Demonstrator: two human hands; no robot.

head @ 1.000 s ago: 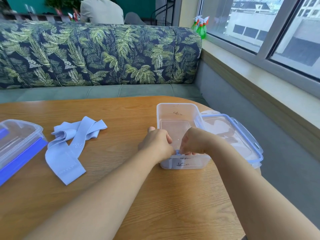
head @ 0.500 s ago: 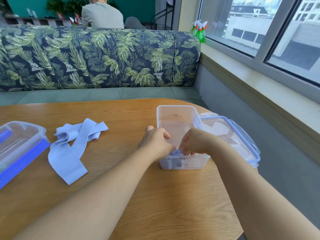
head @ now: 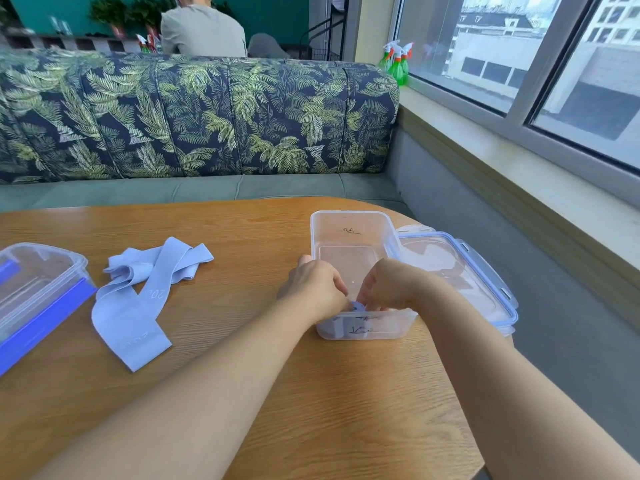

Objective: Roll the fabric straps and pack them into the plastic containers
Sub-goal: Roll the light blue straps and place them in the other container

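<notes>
While our left hand (head: 317,289) and right hand (head: 388,287) pinch one rolled strap (head: 357,307) at the near end of one open container (head: 349,223) by the table's (head: 311,393) right edge, we count one loose strap heap (head: 138,317) and one closed container (head: 41,292) at the left edge.

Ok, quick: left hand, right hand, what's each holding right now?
Left hand: fingers curled on the rolled strap, inside the clear container.
Right hand: pinching the same rolled strap.

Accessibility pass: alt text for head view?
Left hand and right hand hold a rolled blue strap inside an open clear container on a wooden table. Its lid lies beside it; a loose strap lies left.
</notes>
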